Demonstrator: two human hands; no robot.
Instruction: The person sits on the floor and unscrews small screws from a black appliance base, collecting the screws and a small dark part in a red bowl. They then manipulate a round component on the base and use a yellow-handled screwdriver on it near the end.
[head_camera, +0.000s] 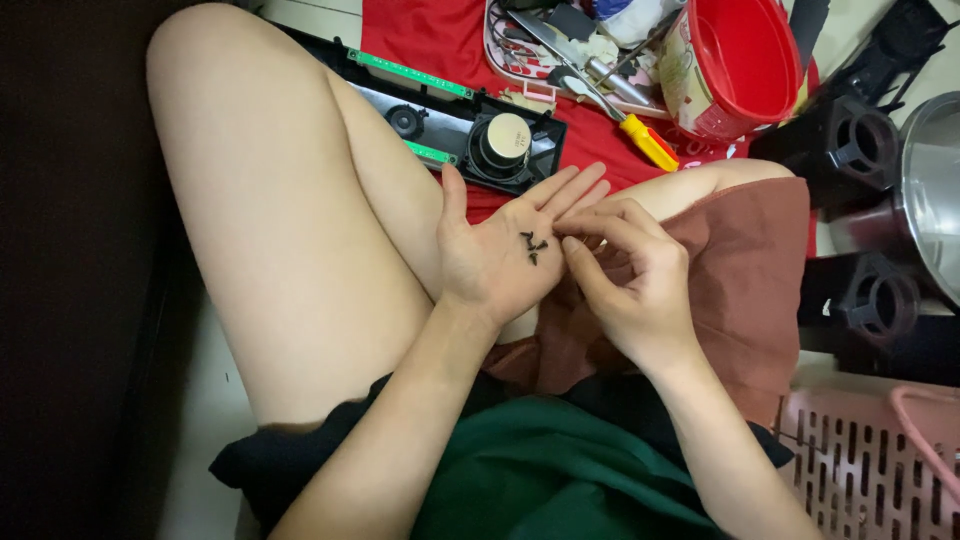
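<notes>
Small dark metal screws (533, 246) — a little cluster, count unclear — lie in the middle of the upturned palm of the left hand (500, 250). That hand is spread flat and wide, fingers extended toward the top of the view, thumb out to the side.

The right hand (625, 280) sits just beside it, fingers curled inward, thumb and fingertips pinched narrow at the edge of the left palm, right next to the screws (whether a screw is caught between them cannot be told).

Both hands hover above the person's lap: bare legs, a rust-brown cloth (745, 270) over one thigh, a dark green garment (540, 470) below.

Beyond the hands — a black plastic housing with a round speaker and green circuit strips (470, 130) rests on a red cloth (430, 40). Further off, a yellow-handled screwdriver (648, 142), a tray of mixed metal tools (560, 45), and a red plastic bucket (740, 60). A pink slotted plastic basket (870, 460) stands at the lower right.
</notes>
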